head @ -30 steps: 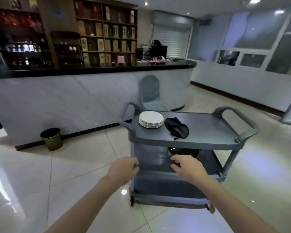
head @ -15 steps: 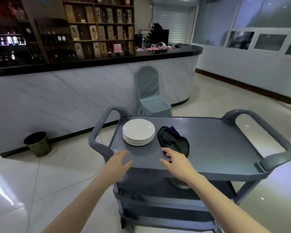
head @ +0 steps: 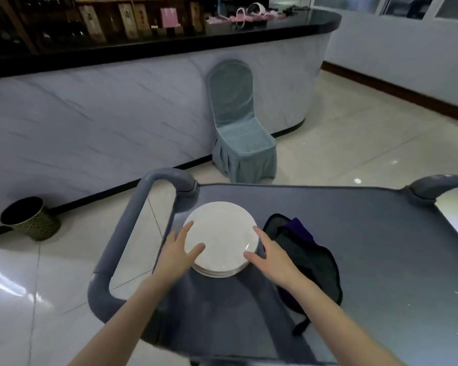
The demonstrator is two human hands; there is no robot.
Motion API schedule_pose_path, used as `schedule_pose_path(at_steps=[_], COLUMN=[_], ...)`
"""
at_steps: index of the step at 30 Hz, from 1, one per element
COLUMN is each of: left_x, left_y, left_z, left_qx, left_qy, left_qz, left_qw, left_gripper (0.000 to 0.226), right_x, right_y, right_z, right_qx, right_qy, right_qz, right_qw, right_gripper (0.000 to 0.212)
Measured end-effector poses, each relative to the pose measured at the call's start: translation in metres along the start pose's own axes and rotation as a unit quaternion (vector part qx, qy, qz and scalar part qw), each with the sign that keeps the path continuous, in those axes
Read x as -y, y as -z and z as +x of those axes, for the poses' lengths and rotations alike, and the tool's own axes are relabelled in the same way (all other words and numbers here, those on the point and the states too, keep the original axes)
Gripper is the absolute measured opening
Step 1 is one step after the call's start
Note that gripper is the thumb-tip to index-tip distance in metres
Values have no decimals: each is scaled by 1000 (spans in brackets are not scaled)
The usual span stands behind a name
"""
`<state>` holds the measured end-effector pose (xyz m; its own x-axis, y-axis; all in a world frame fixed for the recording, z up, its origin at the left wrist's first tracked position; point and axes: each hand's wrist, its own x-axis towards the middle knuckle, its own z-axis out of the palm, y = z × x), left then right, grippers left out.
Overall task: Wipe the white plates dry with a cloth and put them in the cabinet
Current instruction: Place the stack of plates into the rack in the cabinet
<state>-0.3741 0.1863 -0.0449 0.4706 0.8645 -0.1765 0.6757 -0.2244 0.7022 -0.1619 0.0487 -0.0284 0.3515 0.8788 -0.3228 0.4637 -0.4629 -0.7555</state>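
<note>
Now left hand point(head: 179, 250) and right hand point(head: 271, 256) flank the plates point(head: 221, 239), fingers spread wide (thumbs on top).

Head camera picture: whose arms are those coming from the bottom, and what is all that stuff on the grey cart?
There is no machine here. A person wears a camera on their head, so you see what they see: their own two arms reaching forward. The left hand and the right hand touch opposite sides of a stack of white plates, fingers fairly straight; nothing is lifted yet. The plates sit on top of a grey cart. Beside them, to the right, lies a dark cloth for wiping. Behind the cart stand a covered chair, a long counter and a small bin on the floor.
</note>
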Motion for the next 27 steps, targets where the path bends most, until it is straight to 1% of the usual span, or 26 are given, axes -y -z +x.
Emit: schedule_pose_path(at_steps=[3,6,9,12,14,18,23,27], left_x=[15,29,39,44,45,42,40,34], left_y=[1,0,2,4,4,4,2,3], left_z=[40,62,72,76,77,75,72,65], left_qx=[24,62,110,134,143,137,97,80], left_qy=[19,13,3,2,1,-9,14,25], left_qz=[-14,-35,-57,-79,-69,-57,-101,-123], left_qw=[999,997,992,988,987,989,990,989], left_gripper=[66,59,65,74,76,77,80,83], right_x=[-2,-7,-14,-20,-22,-17,-10,0], right_y=[-7,-14,-22,-28,-31,-32,-36,-28], right_z=[39,61,70,71,70,68,61,55], right_qx=[14,17,8,-8,-14,-13,-28,-54], right_qy=[-20,-41,-59,-63,-62,-69,-74,-69], right_qz=[-11,-8,-3,18,47,105,153,190], right_qw=[1000,999,998,998,997,992,985,978], right_gripper=[77,76,76,75,73,71,71,72])
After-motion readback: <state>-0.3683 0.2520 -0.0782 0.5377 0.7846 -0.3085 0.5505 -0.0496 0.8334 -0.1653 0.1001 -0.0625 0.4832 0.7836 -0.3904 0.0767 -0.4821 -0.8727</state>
